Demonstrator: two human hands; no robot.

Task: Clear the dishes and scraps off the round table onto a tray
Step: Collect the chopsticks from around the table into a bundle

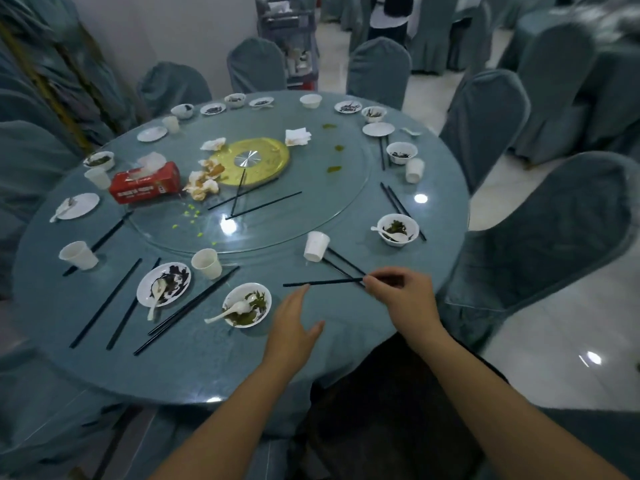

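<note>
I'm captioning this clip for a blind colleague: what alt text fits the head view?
The right hand pinches black chopsticks at the near side of a round table, the left hand open beside it. Dirty bowls, paper cups, loose chopsticks, crumpled napkins and a red tissue box lie on and around a glass turntable.

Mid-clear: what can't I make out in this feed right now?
- Head view, tray: none in frame; the cart behind the table is too blurred to tell its load.
- Head view, chopsticks: held end hidden inside the right hand; one stick or two, cannot tell.
- Head view, tissue box: print too small to read.
</note>
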